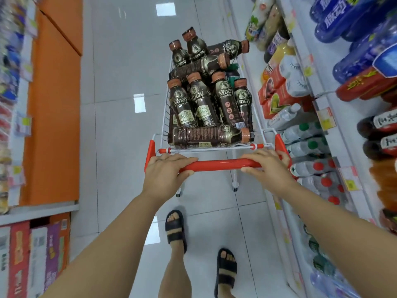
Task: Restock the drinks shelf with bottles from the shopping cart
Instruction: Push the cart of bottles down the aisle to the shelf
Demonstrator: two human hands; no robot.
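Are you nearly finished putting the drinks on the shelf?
Barely started, it seems. The cart is heaped with brown bottles, so none look shelved. Right now the left hand and right hand both grip the red handle beside the drinks shelf. All those bottles are left to put up.

Orange cartons [54, 108] stand on the left shelf [43, 208]. Colourful boxes [34, 254] sit below them, nearer. The floor [120, 65] is glossy white tile.
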